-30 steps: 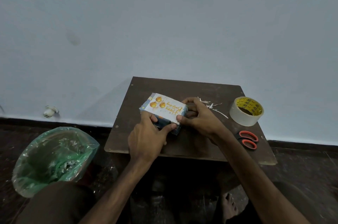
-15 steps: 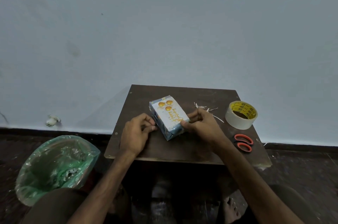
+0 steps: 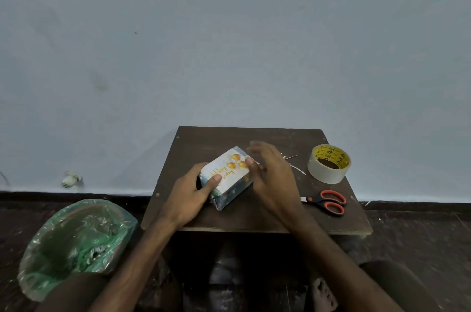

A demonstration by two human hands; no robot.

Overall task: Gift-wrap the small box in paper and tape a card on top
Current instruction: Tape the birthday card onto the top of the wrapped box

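Bin (image 3: 74, 242) with a green liner is seen on the floor, left of the table (image 3: 204, 138). A small white object (image 3: 70, 179) lies by the wall behind it (too blurred to identify). Box (image 3: 230, 193), wrapped in dark patterned paper, is set askew near the table's middle, slightly toward the front edge. Its left end is gripped by the left hand (image 3: 187, 197), fingers curled round the end and thumb pressed on the card (image 3: 224, 171). Card is laid flat on the box top, balloons and gold lettering up. Right hand (image 3: 270, 179) is held wide over the box's right end, fingers loosely spread and motion-blurred. Its thumb tip is at the card's right edge; contact cannot be told. Paper scraps (image 3: 297, 170) are scattered just right of that hand. Tape roll (image 3: 328, 165) is laid flat near the back right corner. Scissors (image 3: 328, 202), orange-handled, are laid at the right edge nearer the front, blades partly hidden behind the right arm.
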